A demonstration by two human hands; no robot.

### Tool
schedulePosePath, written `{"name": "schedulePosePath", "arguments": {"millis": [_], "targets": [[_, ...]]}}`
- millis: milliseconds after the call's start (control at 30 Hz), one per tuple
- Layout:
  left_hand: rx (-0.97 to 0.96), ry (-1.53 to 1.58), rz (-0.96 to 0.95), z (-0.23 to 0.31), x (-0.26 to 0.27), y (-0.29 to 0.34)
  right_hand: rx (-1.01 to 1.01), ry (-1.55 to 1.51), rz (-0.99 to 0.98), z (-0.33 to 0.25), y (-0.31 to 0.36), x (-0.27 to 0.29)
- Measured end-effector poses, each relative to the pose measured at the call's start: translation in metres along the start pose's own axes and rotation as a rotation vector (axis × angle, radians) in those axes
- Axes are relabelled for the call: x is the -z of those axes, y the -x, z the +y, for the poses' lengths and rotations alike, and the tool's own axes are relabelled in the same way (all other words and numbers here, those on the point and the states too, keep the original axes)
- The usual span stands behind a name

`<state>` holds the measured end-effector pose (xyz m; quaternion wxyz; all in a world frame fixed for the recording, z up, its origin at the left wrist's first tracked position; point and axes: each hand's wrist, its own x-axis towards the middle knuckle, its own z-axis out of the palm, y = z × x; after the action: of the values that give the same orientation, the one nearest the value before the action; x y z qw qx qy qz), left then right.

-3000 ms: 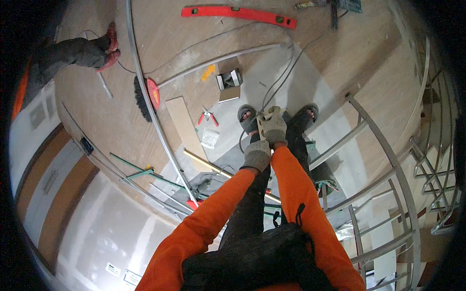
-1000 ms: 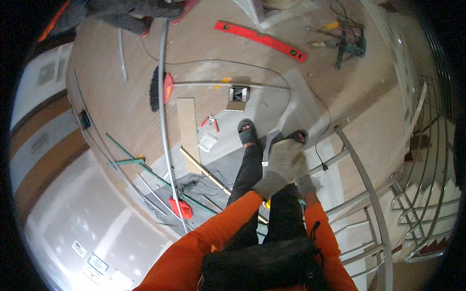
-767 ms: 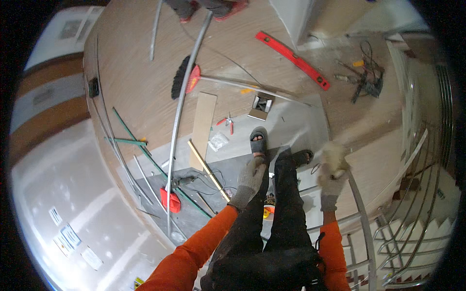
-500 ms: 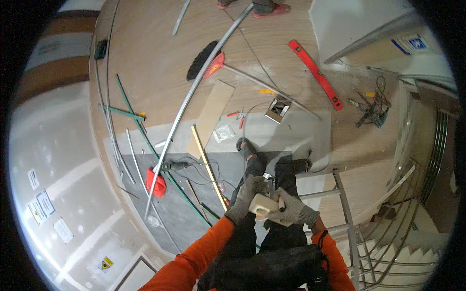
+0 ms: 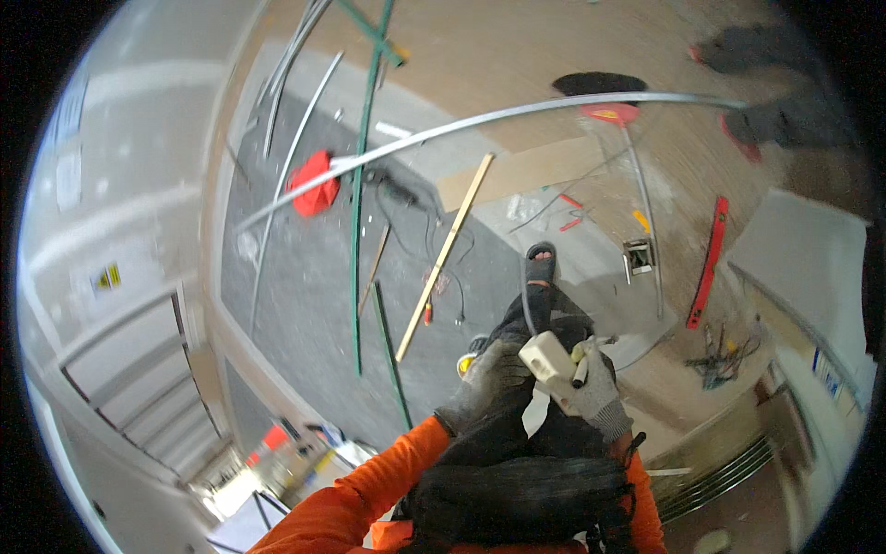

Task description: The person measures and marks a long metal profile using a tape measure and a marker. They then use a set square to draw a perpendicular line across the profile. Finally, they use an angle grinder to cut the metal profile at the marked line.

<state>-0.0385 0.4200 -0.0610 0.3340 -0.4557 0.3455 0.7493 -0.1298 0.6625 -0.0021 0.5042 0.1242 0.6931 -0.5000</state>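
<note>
Both my hands wear grey knit gloves and meet over my lap. A cream boxy piece [image 5: 548,356], which looks like a socket block, lies between them, tilted. A grey cable [image 5: 527,307] appears to run up from its far end. My right hand [image 5: 598,392] is closed around the block's near right side. A short dark cylinder [image 5: 580,372] sticks out by its fingers; its kind is unclear. My left hand [image 5: 498,374] rests against the block's left side, fingers bent and blurred, so its grip cannot be made out.
A long silver metal profile [image 5: 443,129] crosses the floor over green strips [image 5: 360,212] and a red bag-like item [image 5: 315,185]. A wooden batten [image 5: 447,258] lies left of my foot. A red spirit level [image 5: 709,263] lies right. Another person's legs [image 5: 784,120] stand far right.
The whole view has turned, so the floor items and the other person appear shifted rightward. The cream block sits farther right, and my left hand has slid along its side.
</note>
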Motion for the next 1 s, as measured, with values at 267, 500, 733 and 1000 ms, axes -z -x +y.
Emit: {"name": "schedulePosePath", "arguments": {"millis": [267,500,733,1000], "targets": [[-0.393,-0.176,0.145,-0.075,-0.032,0.005,0.162,0.209,0.087,0.021,-0.042,-0.051],[-0.312,-0.044,0.286,-0.130,0.001,-0.017,-0.010,0.454,0.075,0.038,-0.063,-0.042],[-0.269,0.153,0.499,-0.183,0.002,-0.004,-0.036,0.547,-0.019,0.081,-0.071,-0.016],[-0.277,0.482,0.700,-0.233,0.023,-0.004,-0.044,0.747,-0.121,0.057,-0.078,-0.049]]}}
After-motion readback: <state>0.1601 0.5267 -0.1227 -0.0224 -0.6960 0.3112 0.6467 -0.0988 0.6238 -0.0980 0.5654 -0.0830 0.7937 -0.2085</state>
